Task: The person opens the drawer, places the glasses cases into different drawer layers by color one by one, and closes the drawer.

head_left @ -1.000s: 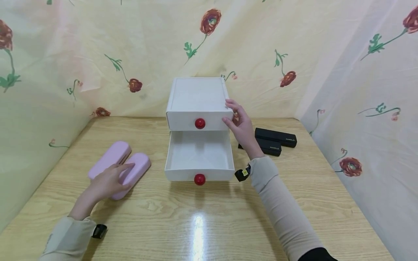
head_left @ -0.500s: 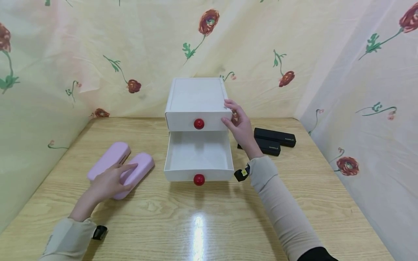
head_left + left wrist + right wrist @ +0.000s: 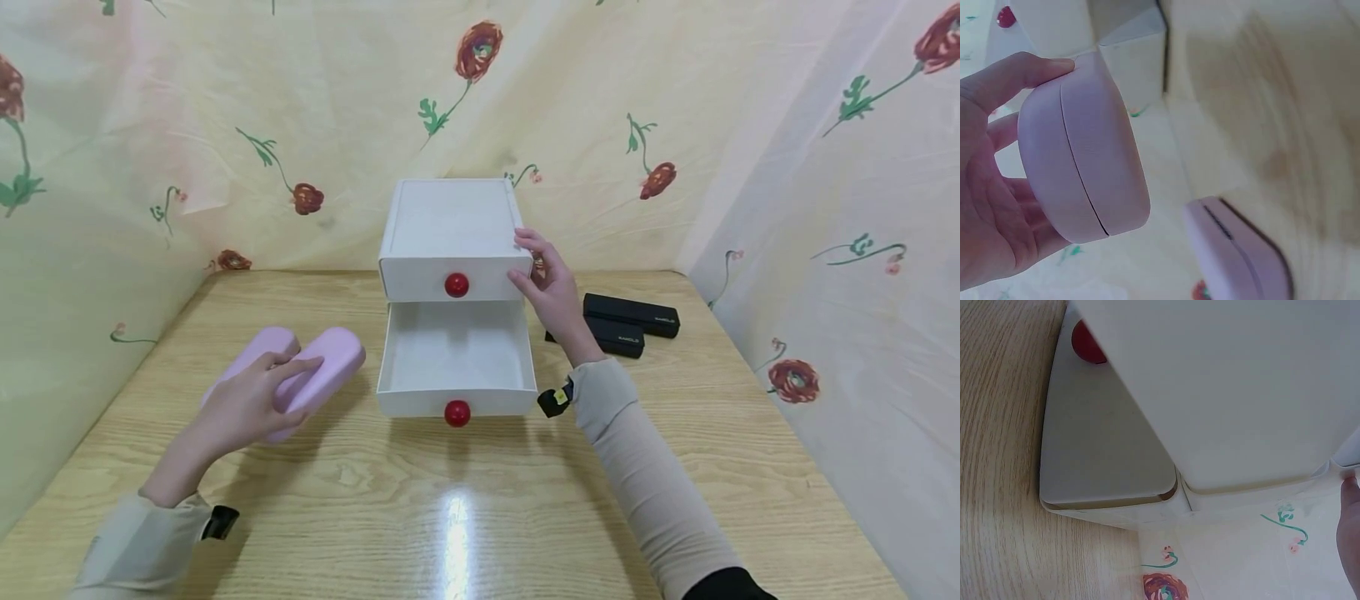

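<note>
My left hand [image 3: 243,404] grips a pink glasses case [image 3: 335,358], thumb on one end and fingers round the other side. In the left wrist view this case [image 3: 1088,150] is shut, a seam running round it, and it is off the table. A second pink glasses case [image 3: 268,340] lies behind the hand, partly hidden. At the centre stands a white two-drawer cabinet [image 3: 453,218] with red knobs. Its lower drawer [image 3: 416,405] is pulled out and bare inside; the upper one is closed. My right hand [image 3: 557,296] holds the cabinet's upper right edge, thumb on the front.
Two slim black cases [image 3: 632,315] lie right of the cabinet, partly behind the right wrist. Flower-patterned cloth [image 3: 360,100] hangs behind and along the sides of the wooden table [image 3: 375,517].
My left hand has lifted one pink glasses case off the table and moved it slightly up and to the right. The right hand and the cabinet have stayed put.
</note>
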A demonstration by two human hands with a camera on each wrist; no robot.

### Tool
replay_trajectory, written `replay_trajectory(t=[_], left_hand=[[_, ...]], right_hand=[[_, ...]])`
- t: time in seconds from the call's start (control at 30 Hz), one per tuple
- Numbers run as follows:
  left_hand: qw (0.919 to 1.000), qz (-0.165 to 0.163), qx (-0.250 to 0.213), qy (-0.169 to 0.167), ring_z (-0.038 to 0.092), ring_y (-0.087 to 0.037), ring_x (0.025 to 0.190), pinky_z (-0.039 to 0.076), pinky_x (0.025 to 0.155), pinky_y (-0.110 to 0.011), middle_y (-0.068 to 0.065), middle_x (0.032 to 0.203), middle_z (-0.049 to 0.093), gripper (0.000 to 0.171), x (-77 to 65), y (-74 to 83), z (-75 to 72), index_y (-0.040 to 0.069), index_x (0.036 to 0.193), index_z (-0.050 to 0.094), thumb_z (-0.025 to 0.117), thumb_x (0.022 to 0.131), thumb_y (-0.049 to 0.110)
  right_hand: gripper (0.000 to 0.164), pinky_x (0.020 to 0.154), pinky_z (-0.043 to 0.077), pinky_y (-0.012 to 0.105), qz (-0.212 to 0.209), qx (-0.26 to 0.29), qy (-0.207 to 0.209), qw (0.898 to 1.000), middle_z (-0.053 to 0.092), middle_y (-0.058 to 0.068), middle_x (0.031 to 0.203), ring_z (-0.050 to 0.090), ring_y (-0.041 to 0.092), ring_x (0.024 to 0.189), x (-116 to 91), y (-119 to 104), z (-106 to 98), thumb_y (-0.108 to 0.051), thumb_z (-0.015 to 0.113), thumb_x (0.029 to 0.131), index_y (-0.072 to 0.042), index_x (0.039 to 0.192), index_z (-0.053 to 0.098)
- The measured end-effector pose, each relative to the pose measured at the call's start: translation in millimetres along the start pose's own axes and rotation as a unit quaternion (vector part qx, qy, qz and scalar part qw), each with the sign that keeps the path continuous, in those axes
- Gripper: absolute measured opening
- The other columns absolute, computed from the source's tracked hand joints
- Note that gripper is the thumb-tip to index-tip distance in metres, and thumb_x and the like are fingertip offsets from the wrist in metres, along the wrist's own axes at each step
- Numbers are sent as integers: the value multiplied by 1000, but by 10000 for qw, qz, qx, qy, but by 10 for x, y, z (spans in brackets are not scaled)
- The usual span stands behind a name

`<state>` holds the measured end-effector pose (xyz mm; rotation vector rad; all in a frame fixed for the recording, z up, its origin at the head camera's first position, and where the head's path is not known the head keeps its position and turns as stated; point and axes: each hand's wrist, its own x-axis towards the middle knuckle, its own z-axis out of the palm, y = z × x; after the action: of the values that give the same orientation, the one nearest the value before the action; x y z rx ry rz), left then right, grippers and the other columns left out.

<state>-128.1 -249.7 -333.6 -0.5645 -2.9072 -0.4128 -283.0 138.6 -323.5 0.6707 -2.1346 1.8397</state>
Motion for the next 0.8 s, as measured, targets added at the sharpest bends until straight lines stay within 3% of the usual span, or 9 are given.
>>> replay_trajectory(t=[0.23, 0.37, 0.53, 0.8], left_hand=[[9996, 267, 106, -43, 62, -37, 98, 53, 70, -48, -30, 121, 61, 62, 47, 94, -152, 11, 128, 63, 82, 69, 19], [9995, 177, 80, -235, 62, -34, 93, 53, 62, -41, -29, 121, 60, 62, 55, 145, -245, 14, 129, 62, 81, 71, 21], [9992, 74, 25, -394, 60, -27, 84, 43, 52, -28, -24, 125, 57, 62, 45, 194, -340, 16, 131, 61, 80, 72, 22], [9984, 519, 165, -133, 57, -20, 82, 41, 55, -24, -10, 117, 57, 60, 39, 278, -445, 17, 129, 63, 80, 72, 20]], right_hand=[[45, 107, 44, 39, 19, -14, -5, 10000, 42, -2, 150, 46, 11, 116, -1, -5, 3, -6, 63, 93, -6, 136, 50], [45, 107, 44, 41, 25, -74, -8, 10000, 42, -3, 150, 46, 11, 117, -3, -12, 1, -7, 63, 93, -7, 136, 50], [45, 107, 44, 39, 24, -108, -8, 9999, 42, -3, 150, 46, 11, 120, -5, -11, -1, -8, 63, 93, -7, 136, 50], [45, 105, 45, 36, -13, -56, -12, 10000, 42, -2, 151, 46, 12, 119, -7, -4, 1, -7, 63, 93, -6, 136, 50]])
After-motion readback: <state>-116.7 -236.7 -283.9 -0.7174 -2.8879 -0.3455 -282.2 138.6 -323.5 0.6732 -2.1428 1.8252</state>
